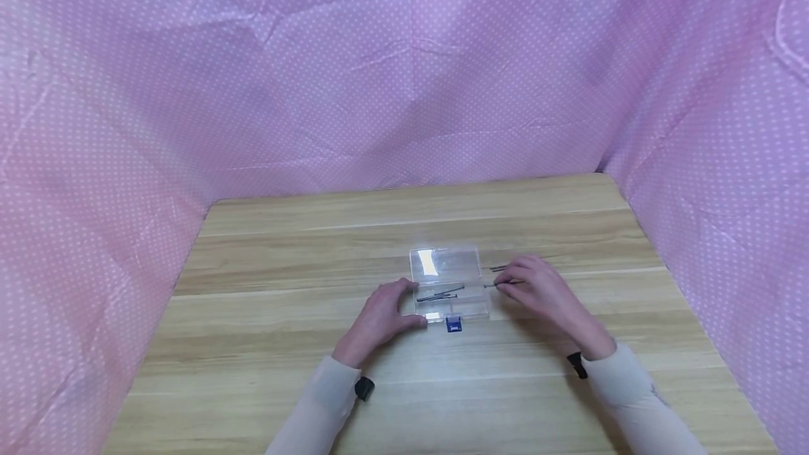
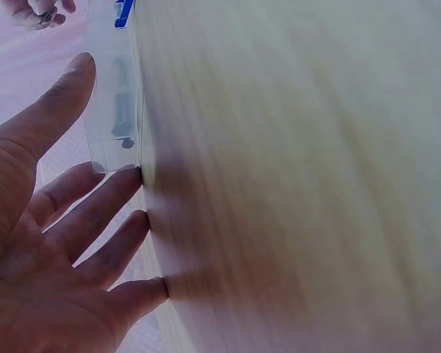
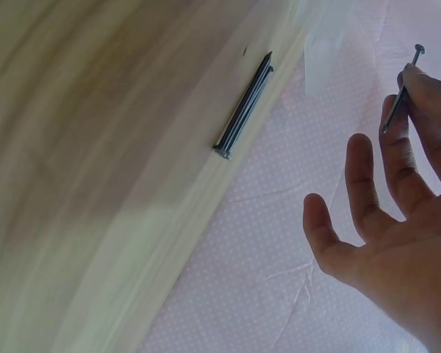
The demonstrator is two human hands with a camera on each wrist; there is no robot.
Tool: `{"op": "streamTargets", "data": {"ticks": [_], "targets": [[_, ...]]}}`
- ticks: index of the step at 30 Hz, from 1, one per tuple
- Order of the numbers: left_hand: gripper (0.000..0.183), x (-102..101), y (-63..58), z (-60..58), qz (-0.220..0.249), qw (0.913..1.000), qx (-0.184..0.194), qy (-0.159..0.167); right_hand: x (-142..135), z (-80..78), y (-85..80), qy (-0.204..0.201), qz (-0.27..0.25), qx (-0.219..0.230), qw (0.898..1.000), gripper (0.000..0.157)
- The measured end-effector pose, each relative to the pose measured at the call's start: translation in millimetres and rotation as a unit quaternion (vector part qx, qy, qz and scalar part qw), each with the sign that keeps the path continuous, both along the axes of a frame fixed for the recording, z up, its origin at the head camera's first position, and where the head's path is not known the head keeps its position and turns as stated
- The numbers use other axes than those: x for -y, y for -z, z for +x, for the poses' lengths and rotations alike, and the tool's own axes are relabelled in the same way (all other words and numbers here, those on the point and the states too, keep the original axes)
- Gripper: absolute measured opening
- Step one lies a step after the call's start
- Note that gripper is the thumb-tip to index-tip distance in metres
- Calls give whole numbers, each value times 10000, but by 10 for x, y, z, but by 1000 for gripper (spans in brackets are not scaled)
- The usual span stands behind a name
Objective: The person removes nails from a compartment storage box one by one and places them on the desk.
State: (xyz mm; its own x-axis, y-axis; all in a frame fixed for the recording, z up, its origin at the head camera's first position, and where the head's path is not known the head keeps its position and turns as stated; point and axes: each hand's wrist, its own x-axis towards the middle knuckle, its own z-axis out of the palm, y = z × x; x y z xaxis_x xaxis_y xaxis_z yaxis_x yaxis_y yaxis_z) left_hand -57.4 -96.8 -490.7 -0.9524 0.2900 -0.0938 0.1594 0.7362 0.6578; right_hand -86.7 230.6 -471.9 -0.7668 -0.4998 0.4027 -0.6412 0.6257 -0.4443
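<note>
A clear plastic box (image 1: 470, 306) lies with its lid (image 1: 451, 265) folded back and a blue latch (image 1: 454, 324) at its front. Several dark metal nails (image 1: 440, 295) rest in its left part. My left hand (image 1: 381, 314) holds the box at its left end, thumb by the front corner and index finger by the back one; the other fingertips (image 2: 148, 218) rest against the tabletop. Just right of the box, my right hand (image 1: 537, 290) pinches a single nail (image 3: 417, 53) between thumb and fingertips, its flat head pointing toward the box.
More nails (image 3: 242, 107) lie side by side on the wooden table (image 1: 303, 251), just beyond my right hand. A pink dotted cloth (image 1: 404, 90) hangs round the table's back and sides. A dark band piece (image 1: 364, 389) shows at the left cuff.
</note>
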Motion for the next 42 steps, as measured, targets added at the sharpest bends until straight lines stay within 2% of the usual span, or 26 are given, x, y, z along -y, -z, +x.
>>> {"op": "streamTargets", "data": {"ticks": [7, 15, 28, 42], "targets": [[69, -2, -2, -5, -13, 10000, -17, 10, -64, 4, 22, -3, -38, -188, 9998, 22], [69, -3, -1, -6, -33, 10000, -22, 9, -120, 19, 34, 59, 4, -86, 9999, 22], [68, 1, -6, -6, 17, 10000, -18, 6, -237, -12, 90, -15, 97, -356, 9993, 19], [69, 9, -2, -10, -16, 10000, 20, 17, -317, -21, 96, 59, 483, 116, 9987, 17]]}}
